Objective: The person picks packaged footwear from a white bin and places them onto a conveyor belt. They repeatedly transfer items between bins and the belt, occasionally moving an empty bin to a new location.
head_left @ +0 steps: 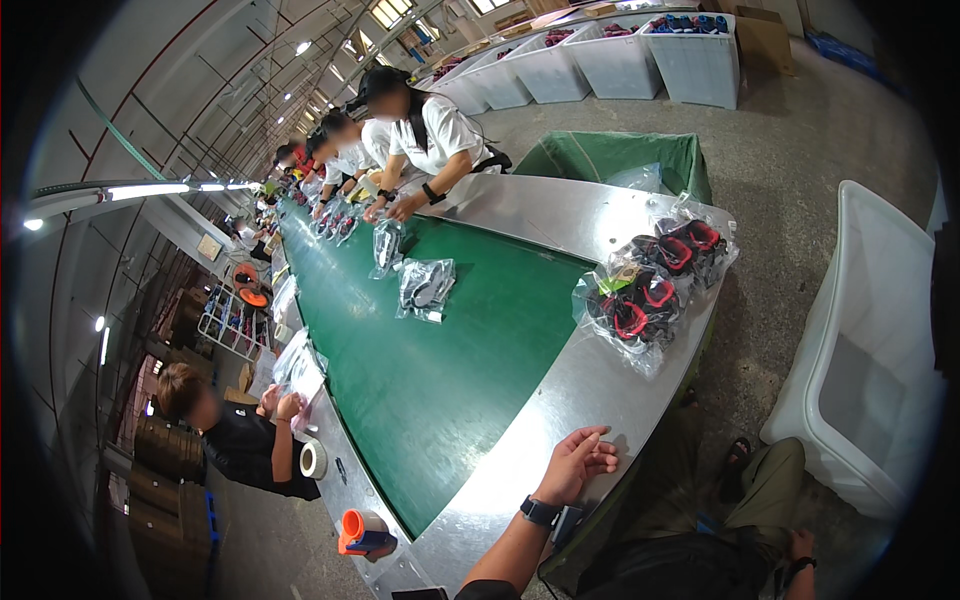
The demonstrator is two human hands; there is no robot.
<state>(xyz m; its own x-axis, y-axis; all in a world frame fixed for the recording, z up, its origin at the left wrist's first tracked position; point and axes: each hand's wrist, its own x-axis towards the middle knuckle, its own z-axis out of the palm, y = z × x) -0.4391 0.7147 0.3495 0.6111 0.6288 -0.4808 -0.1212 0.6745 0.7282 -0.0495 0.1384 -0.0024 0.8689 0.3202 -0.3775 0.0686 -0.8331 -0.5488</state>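
My left hand (pixel 577 466) rests at the edge of the metal table top (pixel 520 440), a dark watch on its wrist. Its fingers are loosely bent and apart, with nothing between them. Low at the right, my right hand (pixel 803 546) hangs beside my leg, and its fingers are too hidden to read. Beyond my left hand, clear plastic bags of black shoes with red linings (pixel 640 305) lie on the metal top, touching neither hand. Farther off, a clear bag with a grey and black item (pixel 427 288) lies on the green conveyor belt (pixel 450 370).
An orange and white container (pixel 366 533) and a tape roll (pixel 313 460) stand on the left metal edge. Co-workers handle bags along both sides of the belt. A white bin (pixel 850 370) stands at my right, a green-lined bin (pixel 610 155) beyond the table.
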